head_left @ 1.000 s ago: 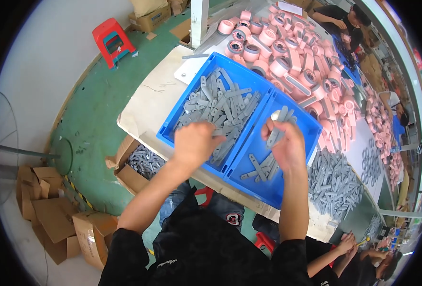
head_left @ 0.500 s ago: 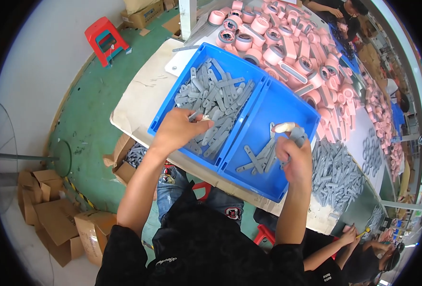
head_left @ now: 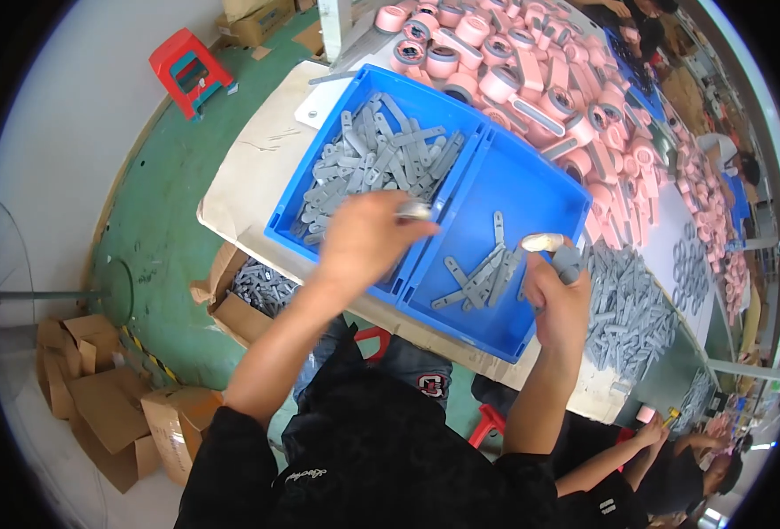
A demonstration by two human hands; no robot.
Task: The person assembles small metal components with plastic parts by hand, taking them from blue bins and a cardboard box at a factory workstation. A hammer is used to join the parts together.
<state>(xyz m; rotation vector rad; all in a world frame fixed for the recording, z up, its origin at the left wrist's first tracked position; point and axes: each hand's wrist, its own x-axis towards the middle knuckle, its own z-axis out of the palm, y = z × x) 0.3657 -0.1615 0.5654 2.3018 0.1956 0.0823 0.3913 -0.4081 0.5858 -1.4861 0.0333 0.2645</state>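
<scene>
My left hand (head_left: 368,236) is closed in a pinch above the blue bin's divider, a grey plastic strip (head_left: 413,210) partly showing at its fingertips, blurred. Below and beyond it, a heap of grey plastic strips (head_left: 372,163) fills the bin's left compartment. My right hand (head_left: 559,291) is curled round several grey plastic strips (head_left: 568,263) at the right wall of the blue bin (head_left: 518,189). A whitish cover (head_left: 542,242) wraps one of its fingers. Several loose grey strips (head_left: 478,280) lie on the right compartment's floor.
Pink plastic housings (head_left: 505,84) are piled behind the bin. More grey strips (head_left: 628,304) lie heaped on the table to the right. An open carton (head_left: 240,317) of grey parts stands below the table's left edge. At lower right, a co-worker's arms (head_left: 619,463) are visible.
My left hand has moved right, from over the left compartment's heap to the divider. My right hand has shifted slightly right, still holding its strips. The whole view has shifted a little.
</scene>
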